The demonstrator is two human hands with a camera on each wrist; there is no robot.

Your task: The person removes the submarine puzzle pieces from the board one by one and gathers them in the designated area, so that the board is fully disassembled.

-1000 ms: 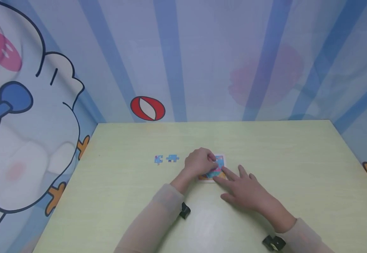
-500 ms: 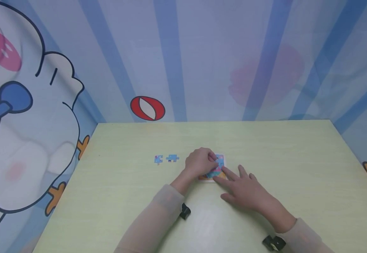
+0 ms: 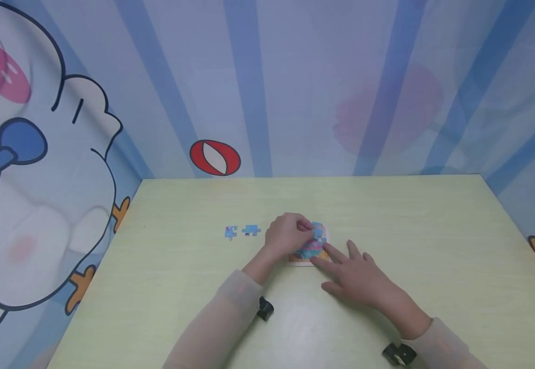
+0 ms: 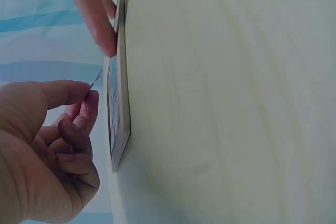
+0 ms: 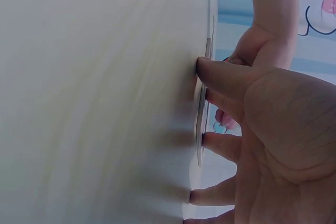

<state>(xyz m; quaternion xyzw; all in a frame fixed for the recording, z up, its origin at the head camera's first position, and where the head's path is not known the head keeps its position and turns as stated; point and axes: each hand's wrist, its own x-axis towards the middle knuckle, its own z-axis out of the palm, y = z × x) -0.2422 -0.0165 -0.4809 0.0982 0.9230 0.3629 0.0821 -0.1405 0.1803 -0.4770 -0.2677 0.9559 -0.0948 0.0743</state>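
Now | left hand (image 3: 288, 233): shifted left, pinching puzzle piece (image 4: 96, 78) | right hand (image 3: 358, 278): unmoved

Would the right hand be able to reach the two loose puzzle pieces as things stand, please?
Probably not directly: the left hand and forearm lie between the right hand and the loose pieces.
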